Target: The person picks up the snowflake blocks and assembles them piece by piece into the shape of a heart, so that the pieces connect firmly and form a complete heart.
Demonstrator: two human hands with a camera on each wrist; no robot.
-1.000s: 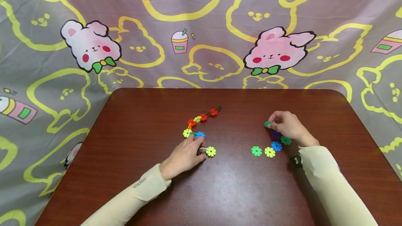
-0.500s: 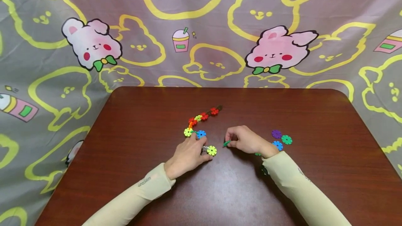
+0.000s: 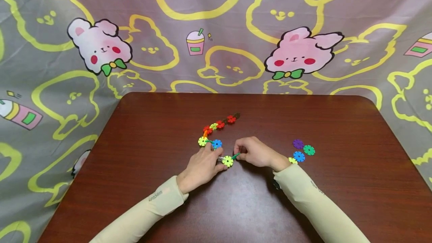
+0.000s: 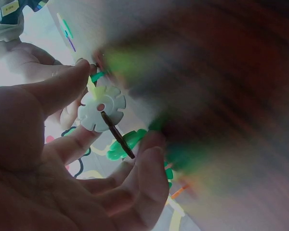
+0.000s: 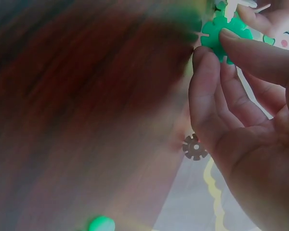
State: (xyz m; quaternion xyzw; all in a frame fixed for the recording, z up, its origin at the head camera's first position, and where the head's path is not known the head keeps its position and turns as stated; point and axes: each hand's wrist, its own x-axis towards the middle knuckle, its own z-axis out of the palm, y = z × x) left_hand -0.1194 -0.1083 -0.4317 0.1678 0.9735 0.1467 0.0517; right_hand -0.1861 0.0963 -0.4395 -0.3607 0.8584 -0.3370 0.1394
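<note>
Slot to slot, gently push green disc (image 3: 236, 156), pinched in right hand (image 3: 258, 153), straight into yellow end disc (image 3: 227, 161), while gripping chain (image 3: 203, 141) steady with left hand (image 3: 201, 165).

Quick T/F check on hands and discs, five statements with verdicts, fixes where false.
1. The right hand pinches a green disc. True.
2. The left hand is off the disc chain. False: the left hand holds the disc chain.
3. A dark disc sits at the chain's far end. True.
4. In the head view, the loose blue disc lies below the purple disc. True.
5. The purple disc lies between the hands. False: it lies right of both.
</note>
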